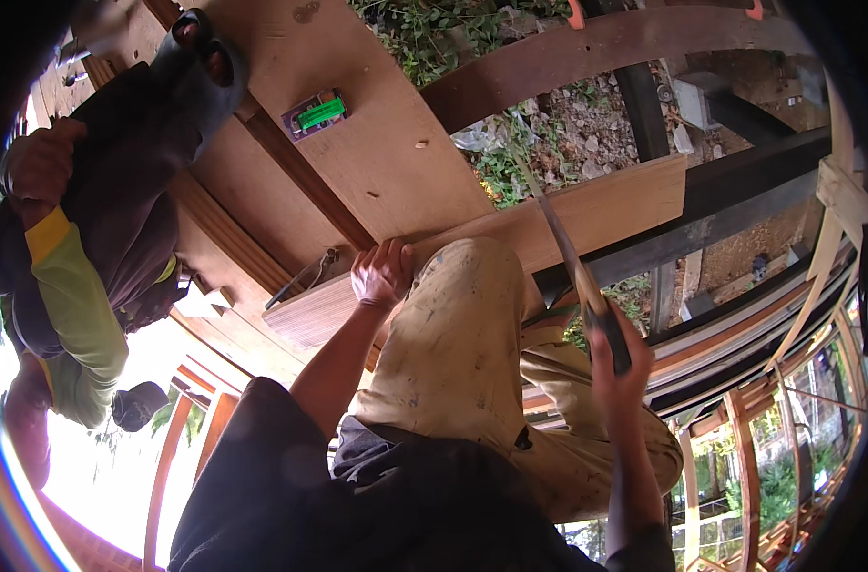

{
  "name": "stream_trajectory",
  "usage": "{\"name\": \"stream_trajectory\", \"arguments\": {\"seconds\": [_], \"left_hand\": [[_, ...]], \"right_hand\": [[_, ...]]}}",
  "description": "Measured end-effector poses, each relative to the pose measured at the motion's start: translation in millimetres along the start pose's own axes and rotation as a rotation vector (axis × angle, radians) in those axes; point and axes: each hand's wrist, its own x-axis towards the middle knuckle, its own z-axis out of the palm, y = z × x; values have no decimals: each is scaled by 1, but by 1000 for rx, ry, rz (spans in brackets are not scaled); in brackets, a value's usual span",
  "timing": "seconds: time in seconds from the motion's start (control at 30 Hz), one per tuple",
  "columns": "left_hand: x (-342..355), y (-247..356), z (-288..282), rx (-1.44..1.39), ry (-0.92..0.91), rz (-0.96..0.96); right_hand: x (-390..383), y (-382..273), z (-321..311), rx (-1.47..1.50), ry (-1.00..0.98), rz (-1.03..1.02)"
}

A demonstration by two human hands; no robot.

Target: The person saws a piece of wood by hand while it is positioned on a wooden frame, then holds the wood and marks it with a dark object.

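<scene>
My left hand [380, 275] has its fingers bent over a long wooden plank [615, 205], pressing on it beside my knee [443, 315]. My right hand [613, 353] grips the dark handle of a hand saw [560, 235], whose long thin blade lies across the plank, right of my knee, pointing away from me. Whether the teeth are in the wood, I cannot tell. A small purple and green object [316, 114] lies on the board beyond the plank, and a dark tool, hard to make out, rests by the plank's left part.
At left a co-worker [86, 267] in dark and yellow-green clothes crouches on the boards [377, 114]. A brown beam [510, 71] and dark beams [715, 224] cross openings over stony ground with plants. Timber framing [739, 448] stands at lower right.
</scene>
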Motion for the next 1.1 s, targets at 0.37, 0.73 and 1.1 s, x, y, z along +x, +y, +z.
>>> {"name": "stream_trajectory", "arguments": {"seconds": [0.37, 0.73, 1.1], "left_hand": [[6, 8, 4, -15, -69, 36], [1, -6, 11, 67, -58, 7], [-4, -11, 17, 64, 7, 32]], "right_hand": [[71, 42, 45, 3, 83, -124], [-64, 19, -18, 65, 100, -27], [-76, 20, -31, 2, 105, -92]]}}
